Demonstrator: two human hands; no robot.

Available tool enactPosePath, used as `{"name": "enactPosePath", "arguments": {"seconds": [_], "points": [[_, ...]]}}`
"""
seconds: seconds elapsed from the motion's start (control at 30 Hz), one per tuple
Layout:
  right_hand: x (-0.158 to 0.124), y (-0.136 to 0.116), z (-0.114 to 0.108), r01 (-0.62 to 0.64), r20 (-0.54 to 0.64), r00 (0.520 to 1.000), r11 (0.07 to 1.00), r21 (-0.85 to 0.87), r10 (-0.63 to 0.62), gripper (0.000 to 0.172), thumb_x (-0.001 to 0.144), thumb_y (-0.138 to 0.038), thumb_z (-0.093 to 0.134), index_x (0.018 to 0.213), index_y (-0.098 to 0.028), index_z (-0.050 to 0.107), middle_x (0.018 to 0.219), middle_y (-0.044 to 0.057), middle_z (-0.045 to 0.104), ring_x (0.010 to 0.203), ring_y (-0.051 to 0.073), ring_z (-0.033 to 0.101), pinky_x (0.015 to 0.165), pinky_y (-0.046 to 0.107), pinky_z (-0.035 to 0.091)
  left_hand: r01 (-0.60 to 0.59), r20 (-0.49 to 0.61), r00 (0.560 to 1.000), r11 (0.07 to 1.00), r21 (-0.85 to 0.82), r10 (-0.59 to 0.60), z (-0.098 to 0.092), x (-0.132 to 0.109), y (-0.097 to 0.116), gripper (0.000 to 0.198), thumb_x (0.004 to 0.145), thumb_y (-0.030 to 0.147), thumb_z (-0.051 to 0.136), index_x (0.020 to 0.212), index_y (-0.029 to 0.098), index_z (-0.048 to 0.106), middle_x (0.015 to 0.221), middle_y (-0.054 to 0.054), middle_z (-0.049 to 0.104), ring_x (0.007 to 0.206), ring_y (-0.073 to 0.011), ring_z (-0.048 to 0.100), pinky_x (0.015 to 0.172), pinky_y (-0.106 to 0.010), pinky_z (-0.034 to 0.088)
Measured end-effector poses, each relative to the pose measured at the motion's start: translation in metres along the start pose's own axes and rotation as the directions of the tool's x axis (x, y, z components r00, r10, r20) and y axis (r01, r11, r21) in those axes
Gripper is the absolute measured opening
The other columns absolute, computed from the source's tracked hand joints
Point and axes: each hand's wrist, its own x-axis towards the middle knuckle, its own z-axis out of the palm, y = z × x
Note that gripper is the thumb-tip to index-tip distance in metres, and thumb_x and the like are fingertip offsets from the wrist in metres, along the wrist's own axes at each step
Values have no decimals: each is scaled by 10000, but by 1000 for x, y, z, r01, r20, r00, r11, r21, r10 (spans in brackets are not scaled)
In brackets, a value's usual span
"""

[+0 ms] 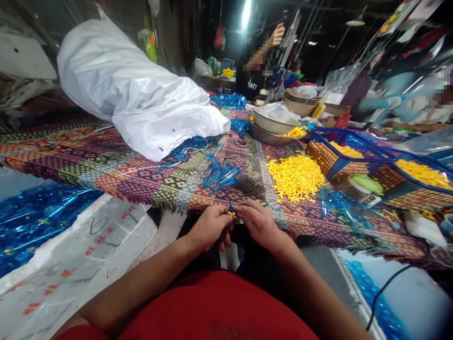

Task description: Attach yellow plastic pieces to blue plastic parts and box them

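Close to the table's front edge, my left hand [211, 227] pinches a small yellow plastic piece [231, 213] between thumb and fingers. A dark blue bit [231, 207] sticks up from it. My right hand [259, 223] meets it from the other side, fingers drawn together at the blue bit; its exact grip is partly hidden. Just beyond lie a scatter of dark little beads [250, 187] and a bunch of clear blue plastic pieces [222, 175]. A heap of yellow plastic pieces [296, 177] spreads to the right on the patterned tablecloth [177, 189].
A big white sack [141, 85] covers the table's left. Blue baskets [354, 165] of yellow pieces, a lidded cup [361, 189] and metal bowls [272, 127] stand right. Foam boxes [102, 245] with blue pieces flank me. Across the table, another person raises a hand [276, 35].
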Motion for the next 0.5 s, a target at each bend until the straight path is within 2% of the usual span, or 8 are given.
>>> {"name": "enactPosePath", "arguments": {"seconds": [0.13,0.27,0.4,0.5], "points": [[1,1,5,-55,-39,998,996,76,58,211,881,-177,442,983,-203,625,897,71,593,832,157,585,695,282,507,-67,-51,997,996,-51,64,3,4,-8,105,764,241,416,704,172,467,470,37,509,303,-102,477,253,-169,306],[1,-1,6,-78,-109,991,997,13,79,212,863,-197,479,1016,-219,624,916,79,586,841,172,584,702,298,507,-108,-144,984,994,11,109,5,6,-9,111,772,249,417,700,179,465,479,53,491,300,-87,462,258,-164,295],[-1,-6,7,-39,-49,998,997,-73,35,233,872,-172,446,1030,-216,613,877,80,603,766,163,583,659,281,497,-119,-209,967,984,130,145,8,4,-2,138,786,251,423,677,181,470,410,67,448,285,-76,418,283,-161,287],[-1,-8,6,-24,-33,999,990,-137,20,231,881,-153,413,999,-195,606,839,84,600,743,162,570,645,280,485,-152,-180,969,984,94,167,11,3,0,126,795,274,448,734,176,495,421,61,473,306,-79,422,311,-173,313]]}}
